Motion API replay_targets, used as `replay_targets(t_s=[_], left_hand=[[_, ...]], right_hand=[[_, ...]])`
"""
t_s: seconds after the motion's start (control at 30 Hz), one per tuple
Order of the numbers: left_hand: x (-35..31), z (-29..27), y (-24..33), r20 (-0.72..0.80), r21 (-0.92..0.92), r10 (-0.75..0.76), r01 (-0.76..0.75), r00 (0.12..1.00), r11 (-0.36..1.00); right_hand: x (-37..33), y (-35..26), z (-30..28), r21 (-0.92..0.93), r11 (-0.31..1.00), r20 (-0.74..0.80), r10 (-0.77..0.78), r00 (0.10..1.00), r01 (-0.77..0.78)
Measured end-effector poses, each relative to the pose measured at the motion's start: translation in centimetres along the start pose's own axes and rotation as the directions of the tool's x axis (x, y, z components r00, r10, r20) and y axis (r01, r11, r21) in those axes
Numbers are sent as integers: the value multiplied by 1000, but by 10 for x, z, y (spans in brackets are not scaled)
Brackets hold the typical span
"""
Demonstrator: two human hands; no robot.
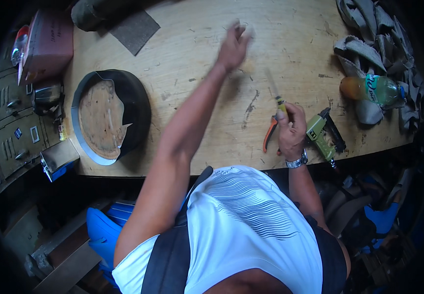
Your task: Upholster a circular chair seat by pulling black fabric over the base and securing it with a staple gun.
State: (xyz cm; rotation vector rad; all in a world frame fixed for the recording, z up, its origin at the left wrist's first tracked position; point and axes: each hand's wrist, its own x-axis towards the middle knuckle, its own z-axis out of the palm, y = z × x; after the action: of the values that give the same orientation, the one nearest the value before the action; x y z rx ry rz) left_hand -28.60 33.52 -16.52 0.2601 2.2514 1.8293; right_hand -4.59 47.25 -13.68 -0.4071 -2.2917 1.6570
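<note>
My left hand [235, 47] is stretched out over the middle of the wooden worktable, smeared by motion. Its fingers look apart, and nothing shows in them. Close to the front edge, my right hand [292, 130] is closed around the yellow-and-dark handle of a screwdriver [281, 103]. The thin, blurred shaft points away from me and slightly left. Beside that hand lies a tool with orange-and-black handles [270, 133], probably pliers, partly hidden by my fingers. Just right of my wrist rests a green and black staple gun [322, 135].
A round dark drum-like piece with a wooden disc [101, 117] stands on the table [197, 147] at left. Behind it are a pink box [50, 44] and a grey sheet [136, 32]. A bottle [376, 90] lies by crumpled cloth [363, 54] at right. Metal lockers [11, 117] line the left.
</note>
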Motion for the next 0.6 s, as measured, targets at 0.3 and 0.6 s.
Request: replay_targets(t_s=[0.3,0.6], left_hand=[[-80,-196,73,-414,-190,415,-523,810,831],[-290,-336,197,-580,373,608,-487,542,790]], right_hand=[[-30,-5,52,-260,869,941,130,313,420],[94,22,52,-548,764,520,-7,854,340]])
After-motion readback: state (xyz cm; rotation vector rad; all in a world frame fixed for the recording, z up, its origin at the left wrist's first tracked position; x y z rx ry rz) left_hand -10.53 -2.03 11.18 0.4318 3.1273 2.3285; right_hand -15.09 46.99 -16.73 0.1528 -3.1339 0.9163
